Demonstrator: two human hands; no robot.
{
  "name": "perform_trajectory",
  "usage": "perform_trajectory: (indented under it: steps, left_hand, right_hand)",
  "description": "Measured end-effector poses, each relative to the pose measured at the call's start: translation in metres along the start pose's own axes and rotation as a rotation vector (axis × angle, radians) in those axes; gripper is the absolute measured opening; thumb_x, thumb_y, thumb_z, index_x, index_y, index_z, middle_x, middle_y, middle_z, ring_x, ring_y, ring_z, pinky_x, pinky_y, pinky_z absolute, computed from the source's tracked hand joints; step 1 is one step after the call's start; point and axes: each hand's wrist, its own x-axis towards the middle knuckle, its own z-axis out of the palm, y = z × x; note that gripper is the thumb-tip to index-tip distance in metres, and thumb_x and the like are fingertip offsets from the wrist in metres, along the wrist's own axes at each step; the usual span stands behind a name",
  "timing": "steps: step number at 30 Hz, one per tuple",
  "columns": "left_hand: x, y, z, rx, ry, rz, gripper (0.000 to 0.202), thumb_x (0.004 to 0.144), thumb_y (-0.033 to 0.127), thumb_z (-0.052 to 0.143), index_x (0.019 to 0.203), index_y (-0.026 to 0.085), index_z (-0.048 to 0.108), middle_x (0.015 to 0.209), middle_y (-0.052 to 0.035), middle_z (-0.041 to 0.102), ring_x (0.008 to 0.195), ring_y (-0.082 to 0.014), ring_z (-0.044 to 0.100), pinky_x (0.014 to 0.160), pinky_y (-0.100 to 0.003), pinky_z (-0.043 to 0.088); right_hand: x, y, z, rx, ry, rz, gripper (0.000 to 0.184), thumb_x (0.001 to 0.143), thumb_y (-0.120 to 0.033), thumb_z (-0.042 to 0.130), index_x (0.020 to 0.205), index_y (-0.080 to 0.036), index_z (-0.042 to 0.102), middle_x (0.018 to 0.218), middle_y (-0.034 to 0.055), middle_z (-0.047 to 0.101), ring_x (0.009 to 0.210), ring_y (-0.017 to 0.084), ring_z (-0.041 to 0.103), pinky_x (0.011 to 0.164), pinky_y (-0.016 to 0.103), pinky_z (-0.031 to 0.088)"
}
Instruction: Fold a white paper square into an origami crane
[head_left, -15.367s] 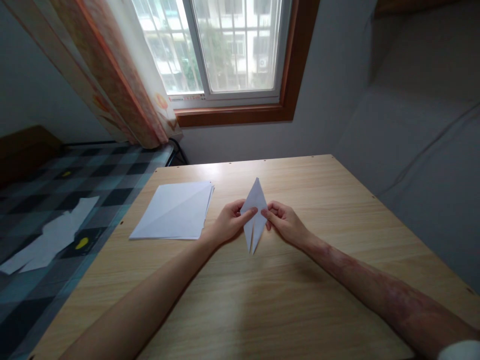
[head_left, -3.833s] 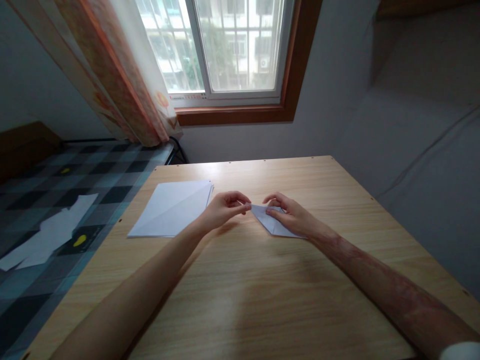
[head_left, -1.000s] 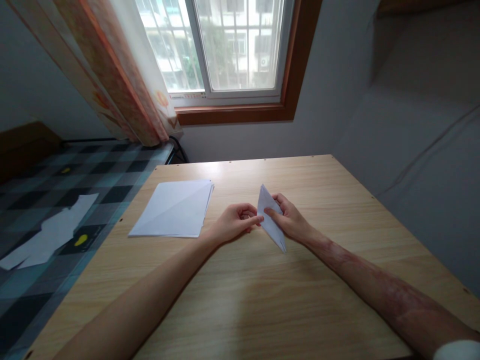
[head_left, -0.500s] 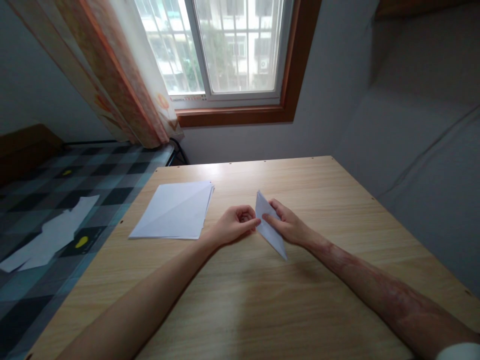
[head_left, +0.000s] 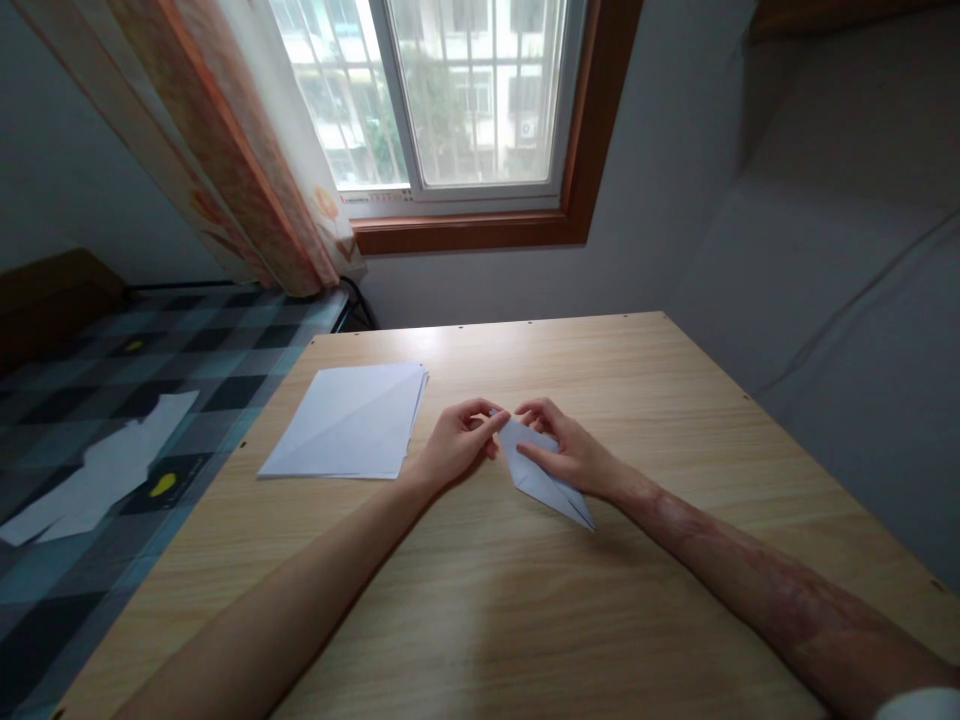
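Holds a folded white paper [head_left: 532, 479] over the counter [head_left: 525, 620], right of a pile of white sheets [head_left: 345, 420], with fingers [head_left: 493, 427] of the left hand [head_left: 456, 442] pinched on its far tip and of the right hand [head_left: 576, 452] clamped on its side.

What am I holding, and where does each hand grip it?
A folded white paper: your left hand pinches its far tip; your right hand grips its right side.

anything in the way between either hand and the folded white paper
Nothing visible: the left hand pinches the folded white paper by its upper tip; the right hand holds its right side. The white paper stack lies off to the left.
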Motion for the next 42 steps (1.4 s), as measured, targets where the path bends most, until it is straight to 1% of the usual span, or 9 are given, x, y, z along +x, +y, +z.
perform_trajectory:
  steps: [2, 6, 11, 18, 25, 30, 33, 38, 42]
  left_hand:
    - [0.001, -0.001, 0.0, 0.005, 0.035, 0.01, 0.048, 0.087, 0.062, 0.085, 0.092, 0.015, 0.075, 0.063, -0.0006, 0.07, 0.053, -0.0124, 0.063, 0.054, -0.022, 0.048]
    - [0.003, -0.003, -0.001, 0.01, 0.051, 0.022, 0.05, 0.086, 0.065, 0.085, 0.089, 0.015, 0.074, 0.069, -0.0019, 0.072, 0.055, -0.0129, 0.066, 0.055, -0.023, 0.051]
    - [0.002, -0.004, -0.001, 0.008, 0.042, 0.024, 0.049, 0.087, 0.063, 0.086, 0.09, 0.015, 0.075, 0.074, -0.003, 0.075, 0.058, -0.0136, 0.068, 0.056, -0.023, 0.053]
    - [0.004, -0.008, -0.002, -0.003, 0.035, 0.028, 0.049, 0.088, 0.064, 0.085, 0.091, 0.016, 0.074, 0.075, -0.0029, 0.075, 0.064, -0.015, 0.071, 0.057, -0.022, 0.053]
    - [0.004, -0.007, -0.002, -0.013, 0.044, 0.032, 0.049, 0.088, 0.063, 0.085, 0.089, 0.016, 0.073, 0.073, -0.0021, 0.074, 0.064, -0.015, 0.07, 0.058, -0.023, 0.053]
    - [0.003, -0.006, -0.003, -0.014, 0.05, 0.039, 0.048, 0.088, 0.062, 0.086, 0.086, 0.016, 0.072, 0.073, -0.0025, 0.075, 0.064, -0.0153, 0.071, 0.059, -0.023, 0.054]
    - [0.003, -0.006, -0.003, -0.028, 0.048, 0.024, 0.049, 0.086, 0.063, 0.087, 0.086, 0.016, 0.072, 0.072, -0.0028, 0.075, 0.064, -0.0156, 0.071, 0.059, -0.023, 0.054]
    - [0.003, -0.006, -0.001, -0.032, 0.06, 0.013, 0.049, 0.084, 0.063, 0.089, 0.081, 0.017, 0.071, 0.071, -0.0033, 0.076, 0.063, -0.015, 0.07, 0.058, -0.023, 0.052]
    - [0.004, -0.008, -0.001, -0.035, 0.075, 0.011, 0.048, 0.082, 0.061, 0.09, 0.08, 0.016, 0.072, 0.071, -0.0031, 0.075, 0.061, -0.0137, 0.067, 0.057, -0.022, 0.049]
  right_hand:
    - [0.0, 0.001, 0.0, -0.024, 0.045, -0.028, 0.03, 0.101, -0.032, 0.074, 0.127, -0.026, 0.062, 0.113, 0.0053, 0.072, 0.093, 0.021, 0.067, 0.082, 0.036, 0.054]
    - [0.002, -0.002, -0.001, -0.149, 0.053, -0.086, 0.014, 0.099, -0.034, 0.076, 0.108, -0.026, 0.069, 0.109, 0.0062, 0.071, 0.099, 0.024, 0.066, 0.089, 0.04, 0.054]
    - [0.003, -0.002, 0.0, -0.079, 0.089, -0.024, 0.025, 0.096, -0.034, 0.08, 0.115, -0.025, 0.067, 0.112, 0.0061, 0.073, 0.09, 0.022, 0.068, 0.084, 0.038, 0.055]
    - [0.004, -0.003, -0.001, -0.114, 0.116, -0.009, 0.019, 0.094, -0.036, 0.081, 0.101, -0.024, 0.069, 0.101, 0.0031, 0.074, 0.087, 0.021, 0.067, 0.082, 0.037, 0.053]
    - [0.004, -0.002, -0.001, -0.064, 0.118, 0.038, 0.026, 0.092, -0.04, 0.082, 0.107, -0.024, 0.068, 0.1, 0.0034, 0.075, 0.088, 0.021, 0.068, 0.081, 0.035, 0.053]
    - [0.002, 0.001, -0.001, -0.004, 0.033, 0.118, 0.025, 0.096, -0.042, 0.079, 0.111, -0.023, 0.07, 0.086, 0.0001, 0.073, 0.074, 0.018, 0.064, 0.064, 0.029, 0.045]
    - [0.002, 0.002, -0.002, -0.005, 0.027, 0.135, 0.027, 0.096, -0.043, 0.079, 0.113, -0.023, 0.071, 0.084, -0.0006, 0.073, 0.07, 0.016, 0.061, 0.059, 0.027, 0.041]
    - [0.001, 0.004, 0.0, 0.051, -0.004, 0.155, 0.032, 0.096, -0.047, 0.08, 0.115, -0.023, 0.072, 0.084, -0.0004, 0.074, 0.069, 0.016, 0.062, 0.059, 0.027, 0.042]
    - [0.001, 0.008, 0.001, 0.087, -0.023, 0.161, 0.03, 0.095, -0.043, 0.081, 0.114, -0.023, 0.073, 0.09, 0.0024, 0.08, 0.075, 0.019, 0.068, 0.063, 0.027, 0.046]
